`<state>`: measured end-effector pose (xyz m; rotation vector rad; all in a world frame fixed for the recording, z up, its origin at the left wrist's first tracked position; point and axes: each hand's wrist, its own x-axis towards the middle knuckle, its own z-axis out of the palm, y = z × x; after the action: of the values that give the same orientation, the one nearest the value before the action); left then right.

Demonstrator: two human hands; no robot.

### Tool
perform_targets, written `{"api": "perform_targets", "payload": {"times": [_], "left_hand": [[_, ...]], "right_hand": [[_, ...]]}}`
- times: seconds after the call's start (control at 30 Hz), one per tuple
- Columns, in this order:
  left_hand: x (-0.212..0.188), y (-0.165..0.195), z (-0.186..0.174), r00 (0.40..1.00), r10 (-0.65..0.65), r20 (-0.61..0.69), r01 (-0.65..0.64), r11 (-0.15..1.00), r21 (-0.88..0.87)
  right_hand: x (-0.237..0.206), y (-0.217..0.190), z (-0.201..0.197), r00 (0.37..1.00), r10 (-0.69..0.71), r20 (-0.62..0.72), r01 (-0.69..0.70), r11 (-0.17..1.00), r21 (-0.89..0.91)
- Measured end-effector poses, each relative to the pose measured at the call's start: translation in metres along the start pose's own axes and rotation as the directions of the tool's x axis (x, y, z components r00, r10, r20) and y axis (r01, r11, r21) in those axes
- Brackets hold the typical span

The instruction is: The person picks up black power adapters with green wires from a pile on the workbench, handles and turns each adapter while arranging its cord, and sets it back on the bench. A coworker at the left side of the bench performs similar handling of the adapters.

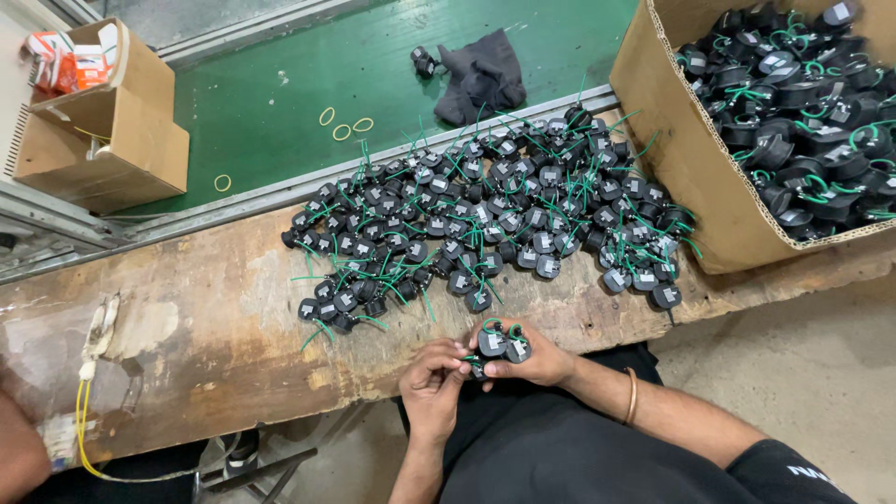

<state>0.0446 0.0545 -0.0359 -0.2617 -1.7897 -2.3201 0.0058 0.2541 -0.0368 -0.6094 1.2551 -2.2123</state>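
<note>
Right hand [534, 362]: gripped two black round parts [502, 343] with green wires, just below the pile [485, 219].
Left hand [432, 383]: fingertips pinched at those parts.
Pile: on worktop [187, 327], beside cardboard box [691, 159].

I see bare forearms, a thin bangle [632, 396] at four o'clock, black short sleeve [793, 471], dark trousers [532, 448].
</note>
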Motion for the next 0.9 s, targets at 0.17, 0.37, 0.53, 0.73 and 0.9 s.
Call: {"api": "perform_targets", "payload": {"times": [0.17,0.37,0.53,0.73,0.9], "left_hand": [[0.006,0.025,-0.023,0.920,0.374,0.117,-0.377,0.760,0.529],[0.008,0.018,-0.076,0.861,0.435,-0.263,-0.214,0.779,0.590],[0.007,0.002,-0.090,0.819,0.520,-0.244,-0.225,0.681,0.697],[0.004,0.011,-0.088,0.819,0.505,-0.274,-0.173,0.671,0.721],[-0.001,0.015,-0.088,0.804,0.525,-0.279,-0.181,0.663,0.726]], "right_hand": [[-0.006,-0.012,0.006,0.985,0.108,-0.135,-0.080,0.977,0.197],[-0.063,-0.099,-0.007,0.981,-0.134,-0.137,0.057,0.888,-0.456],[-0.138,-0.219,-0.029,0.615,-0.774,-0.150,-0.162,0.062,-0.985],[-0.153,-0.235,-0.096,0.597,-0.707,-0.379,-0.693,-0.218,-0.687],[-0.164,-0.268,-0.154,0.626,-0.590,-0.510,-0.745,-0.257,-0.615]]}}
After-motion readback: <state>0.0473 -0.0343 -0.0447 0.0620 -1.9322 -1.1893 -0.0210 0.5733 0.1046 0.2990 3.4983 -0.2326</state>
